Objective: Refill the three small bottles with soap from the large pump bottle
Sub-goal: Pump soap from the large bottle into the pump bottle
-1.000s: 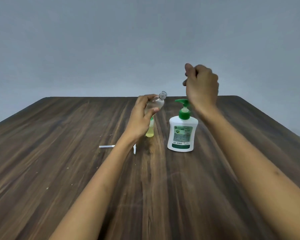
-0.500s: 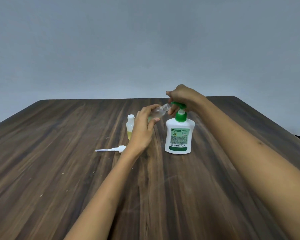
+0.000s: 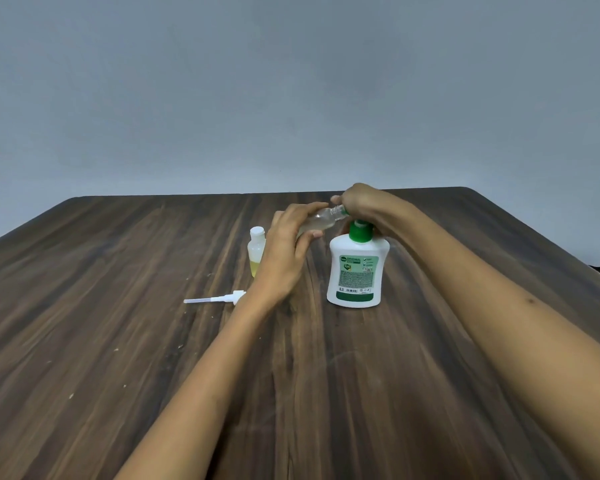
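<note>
My left hand (image 3: 286, 252) grips a small clear bottle (image 3: 321, 220), tilted with its open neck against the green nozzle of the large pump bottle (image 3: 355, 271). That pump bottle is white with a green label and stands upright on the table. My right hand (image 3: 359, 202) rests on top of its green pump head, fingers curled over it. A second small bottle (image 3: 256, 251) with a white cap and a little yellow soap stands upright just left of my left hand. Only two small bottles show.
A loose white pump top with a long dip tube (image 3: 215, 299) lies on the dark wooden table (image 3: 118, 323) beside my left wrist. Small pale crumbs dot the table's left side. A plain grey wall stands behind the far edge.
My right hand came down from above onto the pump head. My left hand tilted the clear bottle and brought its neck to the nozzle. The view shifted, revealing the capped small bottle.
</note>
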